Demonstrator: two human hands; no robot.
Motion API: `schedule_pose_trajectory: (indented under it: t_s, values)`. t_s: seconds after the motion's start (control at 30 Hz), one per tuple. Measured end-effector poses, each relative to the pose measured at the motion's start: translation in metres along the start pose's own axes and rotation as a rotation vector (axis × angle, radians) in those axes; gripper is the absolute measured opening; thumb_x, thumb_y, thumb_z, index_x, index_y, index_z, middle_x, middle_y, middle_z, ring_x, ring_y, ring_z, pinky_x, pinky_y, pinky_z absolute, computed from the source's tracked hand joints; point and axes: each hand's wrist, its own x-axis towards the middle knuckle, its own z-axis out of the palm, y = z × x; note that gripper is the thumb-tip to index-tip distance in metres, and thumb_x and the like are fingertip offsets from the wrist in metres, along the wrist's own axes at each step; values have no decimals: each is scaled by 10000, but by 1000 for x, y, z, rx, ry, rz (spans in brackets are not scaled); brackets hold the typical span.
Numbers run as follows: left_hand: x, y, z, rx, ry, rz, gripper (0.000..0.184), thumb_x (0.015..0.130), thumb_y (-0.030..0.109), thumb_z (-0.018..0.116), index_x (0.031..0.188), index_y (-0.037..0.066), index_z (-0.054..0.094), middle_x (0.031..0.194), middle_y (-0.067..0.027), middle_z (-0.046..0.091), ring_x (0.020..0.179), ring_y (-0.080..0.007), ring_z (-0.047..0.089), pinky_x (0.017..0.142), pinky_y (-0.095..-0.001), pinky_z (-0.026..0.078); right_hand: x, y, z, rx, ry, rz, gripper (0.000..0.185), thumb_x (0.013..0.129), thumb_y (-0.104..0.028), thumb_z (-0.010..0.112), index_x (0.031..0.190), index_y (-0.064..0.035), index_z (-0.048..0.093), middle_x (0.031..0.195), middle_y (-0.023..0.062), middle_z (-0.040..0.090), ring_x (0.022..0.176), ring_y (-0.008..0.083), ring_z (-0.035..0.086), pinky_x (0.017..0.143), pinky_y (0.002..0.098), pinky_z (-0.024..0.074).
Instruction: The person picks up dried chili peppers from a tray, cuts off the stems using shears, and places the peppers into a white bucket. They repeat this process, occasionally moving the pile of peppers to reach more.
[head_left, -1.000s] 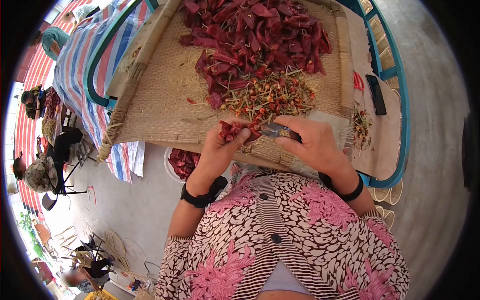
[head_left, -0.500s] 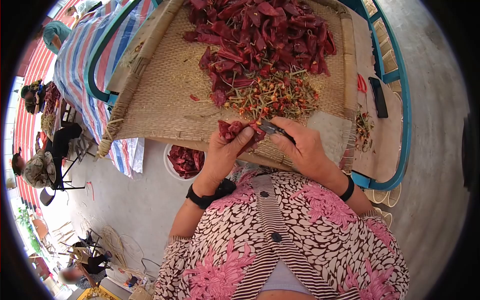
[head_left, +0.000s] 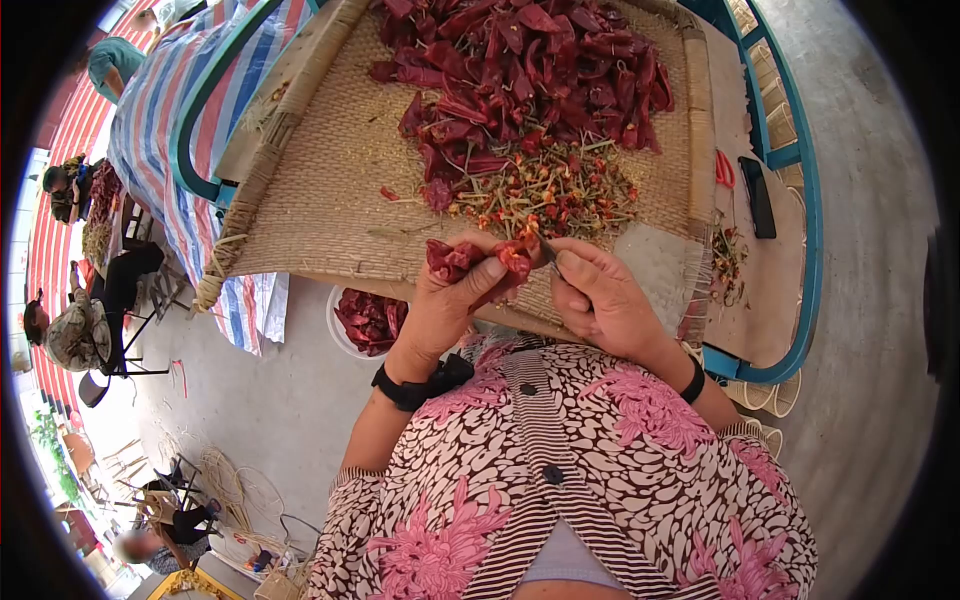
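Note:
My left hand (head_left: 450, 300) is closed around several dried red peppers (head_left: 455, 260) at the near edge of the woven tray (head_left: 330, 190). My right hand (head_left: 605, 300) grips a small dark-bladed cutting tool (head_left: 547, 250), its tip against the top of a pepper between the hands; its handle is mostly hidden by my fingers. Just beyond lies a pile of cut stems and orange-red bits (head_left: 560, 190). Behind that rises a large heap of dried red peppers (head_left: 530, 70).
A white bucket of red peppers (head_left: 370, 320) stands below the tray, left of my arm. Right of the tray are red-handled scissors (head_left: 724, 169), a black phone (head_left: 757, 197) and a blue metal frame (head_left: 808, 250). Several people sit or stand at the far left.
The tool's blade has turned from sideways to more upright at the pepper's top. My right hand's fingers have curled in more. The view has shifted slightly since the first frame.

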Motion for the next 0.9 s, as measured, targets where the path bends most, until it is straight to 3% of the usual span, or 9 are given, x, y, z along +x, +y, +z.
schedule_pose_trajectory:
  t_s: [0.17,0.33,0.37,0.43,0.5,0.63,0.67,0.77,0.9]
  values:
    - [6,1,1,-13,-65,-15,126,930,92,602,1032,29,565,913,-46,629,816,-130,594,720,-254,493,1,-3,-4,156,-48,41,253,1000,-314,489,1115,-91,524,639,-52,384,443,26,307,394,184,259]
    - [-5,0,8,281,-49,-124,196,906,42,624,1095,31,576,954,8,600,857,-59,559,732,-215,475,-1,-22,-5,110,37,-179,351,1009,-399,428,1096,-71,517,647,-50,391,432,29,313,380,182,263]
    - [-7,3,10,295,-47,-119,223,894,29,637,1109,32,578,963,19,593,867,-46,553,735,-206,470,0,-24,-10,283,5,-83,353,1009,-399,425,1095,-69,515,650,-48,395,433,31,316,379,180,264]
    - [-13,17,14,412,56,-91,247,869,10,653,1105,26,583,926,26,600,858,-37,547,755,-200,462,6,-27,-22,622,-69,116,357,1010,-401,420,1092,-65,510,657,-44,404,434,34,322,375,176,266]
    - [-16,35,9,604,183,-17,256,833,-15,666,1074,27,592,900,36,595,832,-28,530,748,-192,446,8,-16,-36,642,-27,256,314,1014,-377,422,1082,-80,503,670,-39,416,433,38,326,366,178,263]
    - [-1,81,-3,941,506,248,59,828,-14,620,829,8,565,788,46,549,718,-14,450,657,-191,387,8,-16,-38,772,-72,261,223,1018,-326,428,1047,-112,484,692,-21,432,432,42,327,349,179,259]
    - [7,97,-1,1087,498,217,89,812,23,634,818,-23,559,721,-31,587,664,-104,536,639,-260,423,9,-13,-42,738,-43,283,210,1018,-314,427,1054,-116,488,697,-19,435,434,41,330,346,177,261]
    - [39,109,-20,1528,419,213,169,788,97,693,805,-26,578,642,-70,535,607,-131,489,583,-313,405,14,-8,-51,646,47,307,187,1021,-282,419,1099,-127,490,711,-11,443,434,39,334,339,171,266]
    - [74,96,-51,1648,225,106,196,756,103,720,817,-16,577,635,-111,520,592,-176,480,586,-342,409,10,-10,-51,655,-17,282,205,1028,-252,396,1217,-186,442,721,-2,454,416,33,323,329,168,270]
